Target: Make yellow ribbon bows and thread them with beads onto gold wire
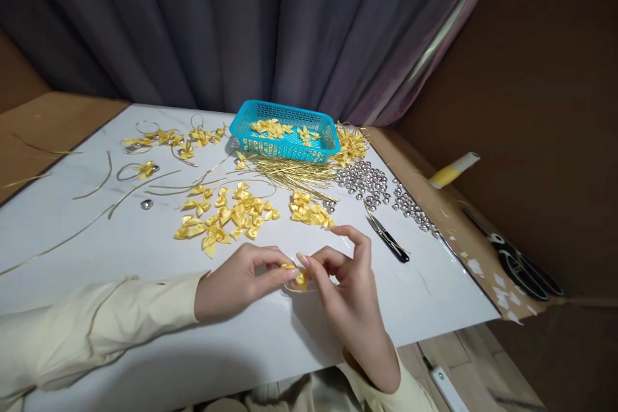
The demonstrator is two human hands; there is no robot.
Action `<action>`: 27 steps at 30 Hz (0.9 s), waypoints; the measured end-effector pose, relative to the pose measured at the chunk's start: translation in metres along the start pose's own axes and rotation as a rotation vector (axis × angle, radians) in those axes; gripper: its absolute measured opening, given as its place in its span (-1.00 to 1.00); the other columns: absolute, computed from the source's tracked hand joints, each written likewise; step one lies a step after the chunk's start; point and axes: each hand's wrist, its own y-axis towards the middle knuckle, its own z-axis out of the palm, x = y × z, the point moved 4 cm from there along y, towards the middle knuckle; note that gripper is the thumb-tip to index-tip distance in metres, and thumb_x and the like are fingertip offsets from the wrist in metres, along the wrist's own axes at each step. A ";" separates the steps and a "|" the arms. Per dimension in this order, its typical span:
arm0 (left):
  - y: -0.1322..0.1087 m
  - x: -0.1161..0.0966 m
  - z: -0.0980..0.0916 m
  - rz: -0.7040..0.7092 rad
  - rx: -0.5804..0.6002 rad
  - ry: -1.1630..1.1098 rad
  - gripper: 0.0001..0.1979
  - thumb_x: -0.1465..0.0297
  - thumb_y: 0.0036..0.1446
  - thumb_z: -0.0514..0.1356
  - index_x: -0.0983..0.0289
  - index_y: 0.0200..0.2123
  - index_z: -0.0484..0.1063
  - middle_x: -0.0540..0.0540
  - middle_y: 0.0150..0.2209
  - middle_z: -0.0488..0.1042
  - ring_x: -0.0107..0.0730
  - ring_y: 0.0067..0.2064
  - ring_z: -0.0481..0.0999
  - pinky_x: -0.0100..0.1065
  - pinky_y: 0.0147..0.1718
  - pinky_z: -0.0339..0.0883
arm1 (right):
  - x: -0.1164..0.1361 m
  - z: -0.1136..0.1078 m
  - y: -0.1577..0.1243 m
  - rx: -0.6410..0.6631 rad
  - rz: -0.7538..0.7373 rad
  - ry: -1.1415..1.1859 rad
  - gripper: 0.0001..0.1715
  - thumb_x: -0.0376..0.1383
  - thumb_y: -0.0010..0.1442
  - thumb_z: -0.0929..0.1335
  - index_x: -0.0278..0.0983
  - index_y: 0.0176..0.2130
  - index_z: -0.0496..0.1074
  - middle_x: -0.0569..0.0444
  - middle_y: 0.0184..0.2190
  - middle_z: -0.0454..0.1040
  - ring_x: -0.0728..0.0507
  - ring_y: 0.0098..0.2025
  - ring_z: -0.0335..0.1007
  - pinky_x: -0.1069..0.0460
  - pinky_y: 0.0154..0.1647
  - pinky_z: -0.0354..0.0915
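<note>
Near the front of the white table, my left hand [248,273] pinches a yellow ribbon bow [300,279] between thumb and fingers. My right hand [345,280] closes thumb and fingertips on the other side of the same bow, its index finger raised. A thin gold cord [295,290] curves below the bow, partly hidden by the fingers. Just beyond my hands lie loose yellow bows [239,212] in a spread pile, with a tighter cluster of bows [309,209] to the right.
A blue basket [284,152] holding yellow bows stands at the back. Gold cords [294,172] lie before it, silver beads [364,181] to the right. Black thread snips [387,239] rest on the table; large scissors [519,264] lie beyond its right edge. Finished-looking looped bows [164,136] sit back left.
</note>
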 end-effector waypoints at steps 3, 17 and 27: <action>0.002 0.003 0.003 -0.123 0.104 -0.243 -0.71 0.26 0.14 0.15 0.38 -0.37 0.52 0.15 -0.36 0.57 -0.30 -0.28 0.49 -0.37 -0.26 0.33 | -0.001 -0.003 0.004 0.088 0.018 0.017 -0.53 -0.24 0.20 0.30 -0.17 -0.02 -0.05 0.27 -0.55 0.30 -0.03 -0.52 0.27 0.08 -0.49 0.15; 0.002 0.003 0.007 -0.118 0.203 -0.244 -0.64 0.19 0.15 0.15 0.39 -0.44 0.51 0.13 -0.42 0.56 -0.37 -0.36 0.50 -0.41 -0.29 0.34 | 0.000 -0.004 0.006 0.180 0.003 0.044 -0.52 -0.34 0.15 0.32 -0.18 0.01 0.06 0.19 -0.47 0.26 -0.08 -0.30 0.28 0.02 -0.25 0.18; 0.000 0.003 0.007 -0.041 0.198 -0.165 -0.59 0.16 0.20 0.10 0.37 -0.46 0.49 0.14 -0.44 0.55 -0.37 -0.38 0.49 -0.40 -0.30 0.34 | -0.003 -0.012 0.010 0.106 0.026 0.124 -0.57 -0.31 0.12 0.37 -0.18 -0.07 0.12 0.24 -0.54 0.23 -0.04 -0.41 0.22 0.08 -0.35 0.16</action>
